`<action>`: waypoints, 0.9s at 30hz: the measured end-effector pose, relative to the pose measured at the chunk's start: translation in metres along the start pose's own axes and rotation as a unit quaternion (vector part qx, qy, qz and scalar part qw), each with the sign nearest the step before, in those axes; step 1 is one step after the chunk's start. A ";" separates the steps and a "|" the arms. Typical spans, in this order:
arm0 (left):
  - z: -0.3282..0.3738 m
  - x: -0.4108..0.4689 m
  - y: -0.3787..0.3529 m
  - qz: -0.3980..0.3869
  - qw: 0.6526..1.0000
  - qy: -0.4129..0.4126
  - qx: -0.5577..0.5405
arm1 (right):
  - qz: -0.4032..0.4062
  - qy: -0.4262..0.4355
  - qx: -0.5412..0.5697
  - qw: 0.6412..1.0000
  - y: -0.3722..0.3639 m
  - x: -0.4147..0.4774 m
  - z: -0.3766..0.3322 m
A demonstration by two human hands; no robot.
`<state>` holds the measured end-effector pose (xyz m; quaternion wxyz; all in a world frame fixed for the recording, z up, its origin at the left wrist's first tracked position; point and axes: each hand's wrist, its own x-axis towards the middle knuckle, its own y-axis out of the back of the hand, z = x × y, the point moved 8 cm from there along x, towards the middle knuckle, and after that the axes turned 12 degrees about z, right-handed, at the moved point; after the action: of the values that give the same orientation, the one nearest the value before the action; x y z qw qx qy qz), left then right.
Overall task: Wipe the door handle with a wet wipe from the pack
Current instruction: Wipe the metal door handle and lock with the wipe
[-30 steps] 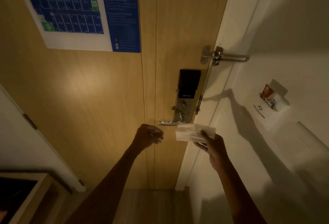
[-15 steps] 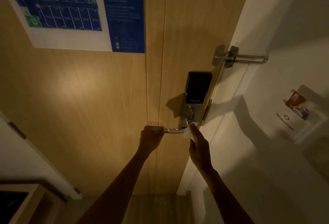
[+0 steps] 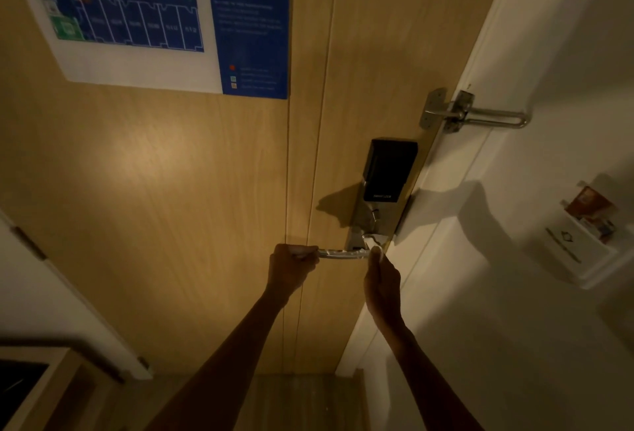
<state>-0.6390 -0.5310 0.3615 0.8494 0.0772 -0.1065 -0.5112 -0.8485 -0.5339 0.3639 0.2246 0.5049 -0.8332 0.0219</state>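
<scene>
A silver lever door handle (image 3: 343, 253) sticks out leftward from the lock plate on a wooden door (image 3: 171, 190). My left hand (image 3: 291, 269) is closed around the handle's free left end. My right hand (image 3: 382, 279) presses a white wet wipe (image 3: 370, 242) against the handle's right end, by the lock plate; most of the wipe is hidden by my fingers. The wipe pack is out of sight.
A black electronic lock box (image 3: 387, 170) sits above the handle. Higher up, a metal swing-bar latch (image 3: 473, 111) bridges door and white frame. A floor-plan poster (image 3: 137, 19) hangs on the door. A key-card holder (image 3: 579, 235) is on the right wall. Wooden furniture (image 3: 34, 389) is lower left.
My right hand carried the wipe from open air up onto the handle's right end. My left hand moved up and gripped the handle's left end. The view moved closer to the door.
</scene>
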 end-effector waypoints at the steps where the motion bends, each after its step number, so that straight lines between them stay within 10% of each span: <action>1: 0.001 0.000 0.000 -0.001 1.000 0.000 -0.005 | 0.001 -0.009 0.005 1.000 -0.001 -0.001 0.000; 13: -0.001 0.000 0.002 0.000 0.999 0.036 -0.004 | 0.074 -0.016 0.011 0.997 -0.003 -0.003 -0.007; 27: -0.003 -0.001 0.000 -0.004 0.999 0.043 -0.007 | -0.020 0.131 -0.092 0.987 -0.031 -0.012 -0.021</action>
<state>-0.6385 -0.5301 0.3589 0.8517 0.0938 -0.0656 -0.5114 -0.8098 -0.5338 0.3724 0.3779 0.4915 -0.7846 0.0066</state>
